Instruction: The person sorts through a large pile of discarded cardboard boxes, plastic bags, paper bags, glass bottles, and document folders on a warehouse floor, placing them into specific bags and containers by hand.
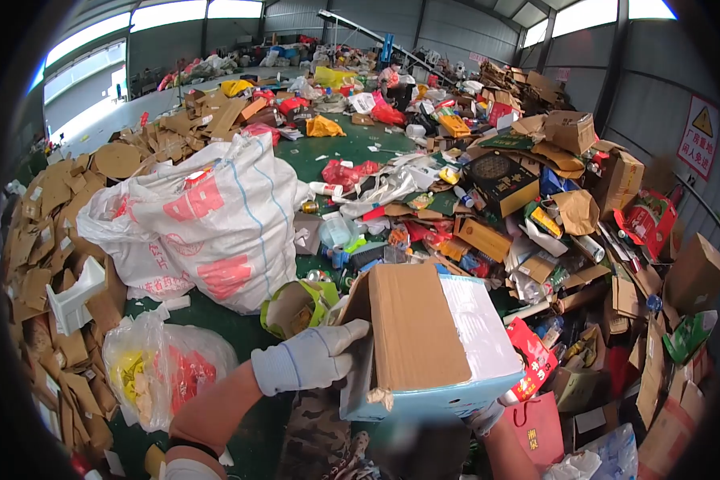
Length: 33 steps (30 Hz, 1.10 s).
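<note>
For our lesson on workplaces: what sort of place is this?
Probably a waste-sorting shed: flattened cardboard is heaped at the left, a big white sack bulges with material, and mixed packaging litters the green floor.

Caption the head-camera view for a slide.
Gloved left hand and right hand hold a cardboard box amid strewn packaging waste near a woven sack.

Waste-sorting shed: corrugated metal walls, conveyor at back, green floor under mixed refuse, heaped flattened cardboard, warning sign on right wall.
</note>
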Available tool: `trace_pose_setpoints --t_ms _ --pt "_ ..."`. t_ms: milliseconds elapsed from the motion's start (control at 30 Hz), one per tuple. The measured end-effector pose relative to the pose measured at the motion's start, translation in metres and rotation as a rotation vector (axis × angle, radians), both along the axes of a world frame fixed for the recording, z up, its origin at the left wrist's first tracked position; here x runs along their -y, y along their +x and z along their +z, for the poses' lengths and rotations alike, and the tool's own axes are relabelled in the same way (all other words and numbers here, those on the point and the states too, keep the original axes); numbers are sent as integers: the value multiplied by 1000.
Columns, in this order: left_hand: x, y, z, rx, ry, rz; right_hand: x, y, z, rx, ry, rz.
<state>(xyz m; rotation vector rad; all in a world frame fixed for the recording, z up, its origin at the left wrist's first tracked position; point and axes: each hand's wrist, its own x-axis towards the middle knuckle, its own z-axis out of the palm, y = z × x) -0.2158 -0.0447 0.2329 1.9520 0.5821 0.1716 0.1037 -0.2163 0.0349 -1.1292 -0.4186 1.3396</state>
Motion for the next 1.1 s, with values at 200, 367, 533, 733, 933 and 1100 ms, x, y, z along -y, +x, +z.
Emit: trace_pose_setpoints --t_ms 200,367,533,733,933,1100 --pt "0 -6 -20 134 384 -158 2 8 9 40 21 -16" --pt "-21 -23 -21 409 873 -29 -11 14 25 92 25 -1" --pt "-15 -31 -44 452 -329 -344 -24 17 30 119 27 30" --pt "-16 -23 -60 551 575 -438 -33 11 26 103 -2 76" --pt "24 -10 -45 -455 732 34 -50 5 21 82 -23 126" --pt "37 -15 -48 170 1656 -285 -57 1 21 65 -38 147"
